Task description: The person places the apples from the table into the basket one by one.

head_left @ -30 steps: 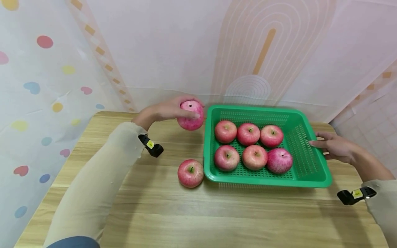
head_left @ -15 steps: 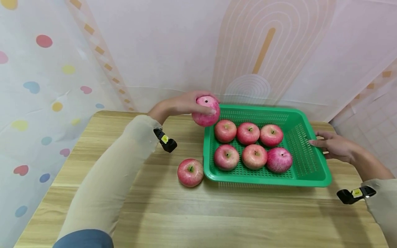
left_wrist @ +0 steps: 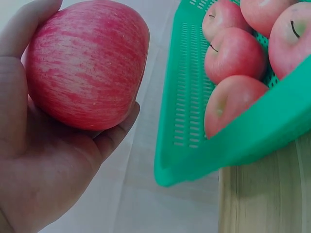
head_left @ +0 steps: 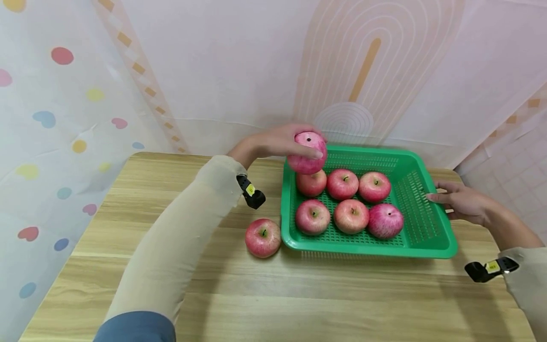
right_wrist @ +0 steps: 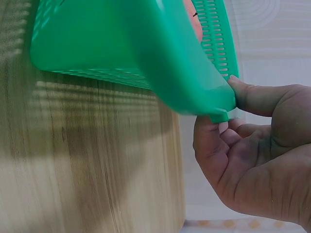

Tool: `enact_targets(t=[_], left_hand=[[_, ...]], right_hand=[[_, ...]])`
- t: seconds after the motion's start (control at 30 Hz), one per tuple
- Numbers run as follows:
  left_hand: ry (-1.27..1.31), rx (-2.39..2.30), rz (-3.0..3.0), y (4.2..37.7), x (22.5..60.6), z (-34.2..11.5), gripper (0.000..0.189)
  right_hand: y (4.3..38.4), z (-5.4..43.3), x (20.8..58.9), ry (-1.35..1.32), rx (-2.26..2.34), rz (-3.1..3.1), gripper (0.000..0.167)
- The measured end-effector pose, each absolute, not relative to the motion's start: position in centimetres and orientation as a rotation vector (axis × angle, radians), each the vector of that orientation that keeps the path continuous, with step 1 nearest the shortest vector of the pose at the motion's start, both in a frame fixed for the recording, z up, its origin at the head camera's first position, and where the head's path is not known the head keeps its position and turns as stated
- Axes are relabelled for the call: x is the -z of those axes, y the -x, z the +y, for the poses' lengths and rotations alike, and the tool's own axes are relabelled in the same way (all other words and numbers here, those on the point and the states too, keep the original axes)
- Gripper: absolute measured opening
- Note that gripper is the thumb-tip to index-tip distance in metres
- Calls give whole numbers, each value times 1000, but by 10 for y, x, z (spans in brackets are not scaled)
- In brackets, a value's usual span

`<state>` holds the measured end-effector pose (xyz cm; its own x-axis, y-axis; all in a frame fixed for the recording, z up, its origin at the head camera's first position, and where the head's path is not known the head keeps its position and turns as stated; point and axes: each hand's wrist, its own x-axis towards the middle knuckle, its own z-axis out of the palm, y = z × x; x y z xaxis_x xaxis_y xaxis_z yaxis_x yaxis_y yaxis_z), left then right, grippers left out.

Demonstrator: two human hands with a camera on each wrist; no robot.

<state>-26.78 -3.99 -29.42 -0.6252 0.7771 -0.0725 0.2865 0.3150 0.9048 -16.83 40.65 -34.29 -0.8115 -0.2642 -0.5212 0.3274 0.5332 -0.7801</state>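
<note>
My left hand (head_left: 279, 141) grips a pink-red apple (head_left: 308, 159) above the back left corner of the green basket (head_left: 367, 250). In the left wrist view, thumb and fingers curl round this apple (left_wrist: 90, 63), apart from the basket wall (left_wrist: 187, 165). Two rows of apples sit inside the basket, among them a darker pink one (head_left: 385, 221) at the front right. The held apple partly covers the back left one (head_left: 311, 184). At the basket's right end, my right hand (head_left: 463, 203) pinches the rim (right_wrist: 226, 99) between thumb and fingers.
One red apple (head_left: 263, 238) lies on the wooden table (head_left: 273, 304), just left of the basket. A patterned curtain (head_left: 239, 61) hangs behind the table's back edge. Each wrist carries a black camera mount (head_left: 252, 194).
My left hand has carried its apple rightward, from left of the basket to above its back left corner. The right hand and basket have stayed in place.
</note>
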Motion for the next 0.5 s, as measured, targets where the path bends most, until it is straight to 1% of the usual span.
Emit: enact_targets(t=[0.2,0.5], left_hand=[[-944,-1304,2036,268,296,-24,45],[-973,-1301,2028,266,303,10,40]], right_hand=[[168,409,345,-44,1283,2166,27],[168,409,345,-53,1289,2167,23]])
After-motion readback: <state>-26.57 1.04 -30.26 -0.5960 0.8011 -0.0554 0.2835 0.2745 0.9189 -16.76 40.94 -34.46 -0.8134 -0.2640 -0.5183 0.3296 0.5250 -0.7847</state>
